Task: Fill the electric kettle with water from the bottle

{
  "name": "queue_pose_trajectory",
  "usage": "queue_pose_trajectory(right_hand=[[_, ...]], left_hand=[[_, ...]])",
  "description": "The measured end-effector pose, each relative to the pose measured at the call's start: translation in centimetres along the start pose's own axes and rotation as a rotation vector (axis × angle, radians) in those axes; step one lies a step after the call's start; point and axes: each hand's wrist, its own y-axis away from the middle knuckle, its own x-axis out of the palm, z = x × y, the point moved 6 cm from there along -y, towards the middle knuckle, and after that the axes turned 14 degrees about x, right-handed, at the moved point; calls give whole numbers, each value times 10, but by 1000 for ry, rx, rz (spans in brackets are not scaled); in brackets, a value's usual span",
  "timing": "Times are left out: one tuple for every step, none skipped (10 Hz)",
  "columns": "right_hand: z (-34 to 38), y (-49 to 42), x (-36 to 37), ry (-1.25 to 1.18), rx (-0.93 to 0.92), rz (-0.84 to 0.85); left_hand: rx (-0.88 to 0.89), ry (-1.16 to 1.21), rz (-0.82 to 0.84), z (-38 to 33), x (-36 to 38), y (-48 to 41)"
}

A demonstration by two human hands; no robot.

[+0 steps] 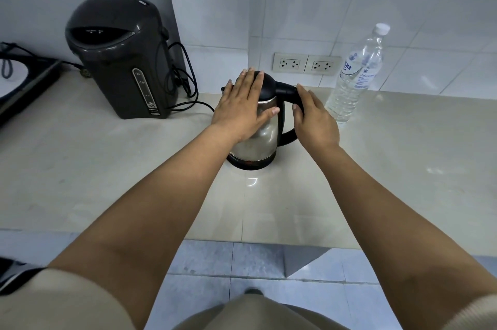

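A steel electric kettle (262,141) with a black lid and black handle stands on its base in the middle of the counter, lid closed. My left hand (242,106) lies flat over the lid and the kettle's left side, fingers spread. My right hand (313,117) is curled around the black handle on the kettle's right. A clear plastic water bottle (355,74) with a white cap stands upright to the right of the kettle, close to my right hand but apart from it.
A large dark hot-water dispenser (121,55) with trailing black cords stands at the back left. A dark appliance (24,82) sits at the far left edge. Two wall sockets (305,64) are behind the kettle. The beige counter (269,206) ends at a front edge above a tiled floor.
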Motion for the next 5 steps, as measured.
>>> queue_pose_trajectory(right_hand=[[0,-1,-3,21,-9,14],[2,-2,-8,30,-13,25],[5,-2,-14,34,-35,28],[8,1,-20,54,-55,22],[12,8,-27,68,-78,17]], left_hand=[[-11,-4,0,-3,-4,2],[-49,-24,22,-4,-6,3],[-74,-26,42,-6,-12,8],[-81,-42,25,-9,-24,16],[-85,-61,27,-10,-33,26]])
